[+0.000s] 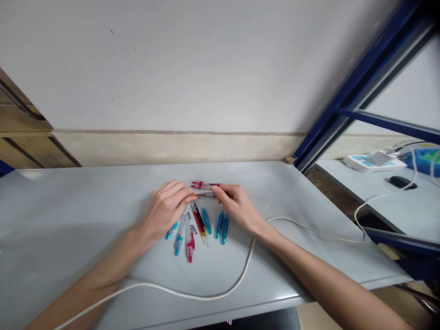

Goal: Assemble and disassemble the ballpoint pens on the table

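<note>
My left hand (169, 207) and my right hand (237, 204) meet over a grey table (85, 220). Between their fingertips they pinch a small pen with a red end (205, 195), held level just above the tabletop. Two red pens (203, 185) lie side by side just beyond it. Below the hands several pen parts are scattered: blue caps (222, 225), a red and black refill bundle (199, 221), clear barrels with blue tips (179, 234) and a red cap piece (190, 250).
A white cable (240, 275) curves across the table near its front edge and runs off right. A blue metal rack frame (357, 91) stands at right, beside a second table (378, 192) with a black mouse (400, 182) and a white device (373, 161). A wall stands behind.
</note>
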Tool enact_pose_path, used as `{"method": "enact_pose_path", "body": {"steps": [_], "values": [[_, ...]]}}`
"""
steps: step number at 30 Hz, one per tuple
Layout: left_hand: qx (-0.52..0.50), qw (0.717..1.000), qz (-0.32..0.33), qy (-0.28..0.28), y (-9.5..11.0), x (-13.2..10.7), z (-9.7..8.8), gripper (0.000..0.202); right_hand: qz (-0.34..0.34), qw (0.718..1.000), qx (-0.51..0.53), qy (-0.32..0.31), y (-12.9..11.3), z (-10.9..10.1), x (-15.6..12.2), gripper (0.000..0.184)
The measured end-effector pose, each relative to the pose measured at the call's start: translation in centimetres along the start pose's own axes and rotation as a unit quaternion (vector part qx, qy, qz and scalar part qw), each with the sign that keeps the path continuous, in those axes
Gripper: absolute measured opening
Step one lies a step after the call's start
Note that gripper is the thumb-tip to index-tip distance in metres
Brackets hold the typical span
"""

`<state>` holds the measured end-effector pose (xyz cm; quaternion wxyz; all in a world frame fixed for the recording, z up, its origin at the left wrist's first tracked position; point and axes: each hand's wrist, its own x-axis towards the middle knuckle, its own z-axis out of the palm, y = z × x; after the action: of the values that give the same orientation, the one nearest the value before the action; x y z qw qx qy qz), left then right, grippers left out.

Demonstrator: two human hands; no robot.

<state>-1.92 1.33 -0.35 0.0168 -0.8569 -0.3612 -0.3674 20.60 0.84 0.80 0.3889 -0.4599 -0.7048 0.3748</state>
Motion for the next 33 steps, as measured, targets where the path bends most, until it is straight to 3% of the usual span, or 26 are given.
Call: {"method": "enact_pose_path", "body": {"steps": [4, 10, 15, 26, 33], "values": [[-0.003, 1.0, 0.007, 0.009, 0.1, 0.0, 0.1, 0.016, -0.01, 0.999, -0.025, -0.036, 0.1, -0.8, 0.4, 0.05], [-0.063, 0.995, -0.045, 0.061, 0.2, 0.0, 0.2, 0.024, -0.043, 0.992, -0.104, 0.049, 0.6, -3.8, 1.5, 0.043], [-0.096, 0.989, -0.093, 0.06, -0.2, -0.3, 0.5, 0.022, -0.023, 0.99, -0.14, 0.013, 1.2, -5.3, 1.9, 0.034], [-0.057, 0.992, -0.113, -0.002, -0.6, -0.4, 0.6, 0.025, 0.052, 0.971, -0.234, 0.017, 0.7, -4.5, 1.2, 0.035], [-0.042, 0.992, -0.115, -0.021, -0.5, -0.4, 0.6, 0.025, -0.019, 0.954, -0.295, -0.041, 1.2, -4.0, 1.0, 0.015]]}}
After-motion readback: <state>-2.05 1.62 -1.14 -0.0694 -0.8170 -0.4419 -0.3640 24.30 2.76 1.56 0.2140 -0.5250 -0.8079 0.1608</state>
